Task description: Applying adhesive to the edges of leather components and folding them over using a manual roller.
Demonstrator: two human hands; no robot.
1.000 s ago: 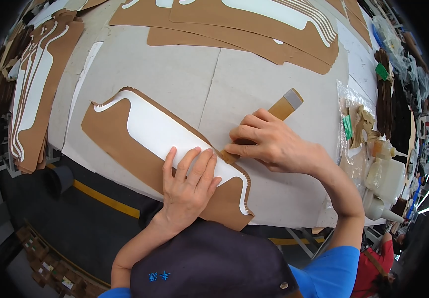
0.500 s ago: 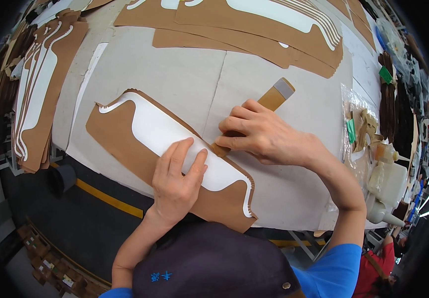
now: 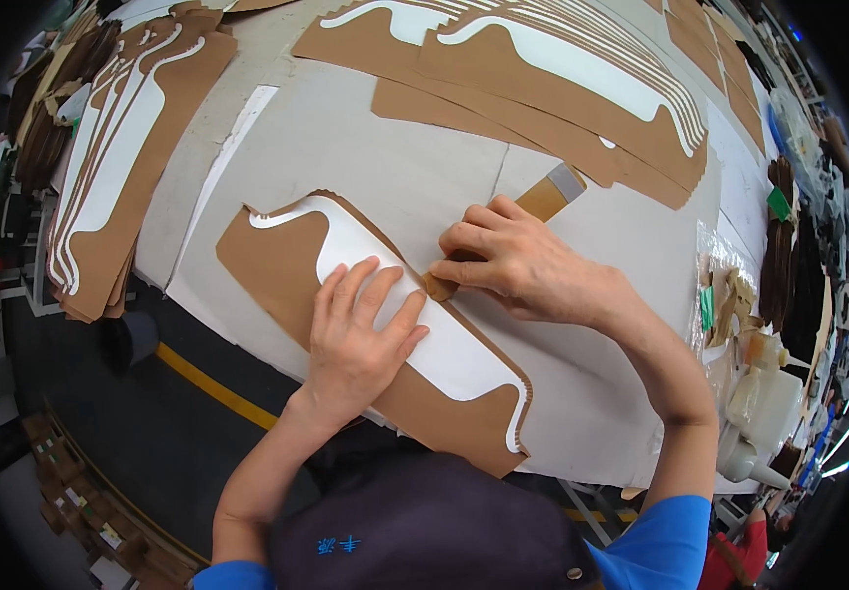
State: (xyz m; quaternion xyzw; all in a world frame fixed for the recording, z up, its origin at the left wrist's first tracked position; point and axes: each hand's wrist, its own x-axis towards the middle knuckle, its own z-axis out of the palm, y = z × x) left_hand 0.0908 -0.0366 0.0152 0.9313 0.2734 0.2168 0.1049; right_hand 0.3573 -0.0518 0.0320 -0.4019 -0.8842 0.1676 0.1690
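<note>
A brown, leather-like piece with a white shaped panel on it lies slantwise on the pale tabletop. Its upper edge is folded, with small notches at the curved ends. My left hand lies on the white panel with fingers spread, pressing near its middle. In my right hand is a flat, yellowish-brown hand tool with a grey band at its upper end. The tool's lower tip touches the folded edge, just right of my left fingertips. My right fingers hide its middle.
Brown sheets with white panels overlap at the far side. Another stack of them is at the left. A plastic bag and a whitish bottle stand at the right. A person in red is at lower right.
The view has shifted, so the table appears farther right. Relative to the piece, both hands have moved toward its upper-left end, the tool staying on the folded edge. My left fingers are spread wider.
</note>
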